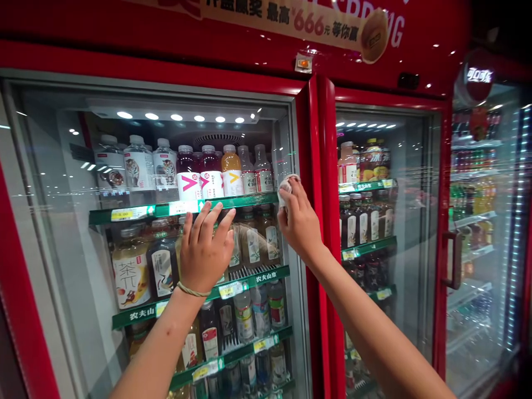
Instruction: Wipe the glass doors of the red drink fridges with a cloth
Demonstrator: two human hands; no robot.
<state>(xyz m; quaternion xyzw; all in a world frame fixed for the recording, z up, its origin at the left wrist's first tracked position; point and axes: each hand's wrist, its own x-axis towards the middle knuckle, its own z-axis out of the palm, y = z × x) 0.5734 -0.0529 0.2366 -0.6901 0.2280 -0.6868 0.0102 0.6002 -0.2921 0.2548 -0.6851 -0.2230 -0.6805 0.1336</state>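
My left hand (205, 249) lies flat with fingers spread against the glass door (66, 260) of a red drinks fridge, in front of the second shelf. A thin band circles its wrist. My right hand (298, 219) is closed round a crumpled white cloth (286, 184), pressing it on the glass near the door's right edge at top-shelf height. Behind the glass stand rows of bottles (210, 172), red, orange and clear ones on the top shelf, tea bottles below.
A red frame post (319, 183) separates this door from a second glass door (409, 233) with more bottles. Further right stands another fridge with a dark handle (454, 259). A red banner (291, 19) runs along the top.
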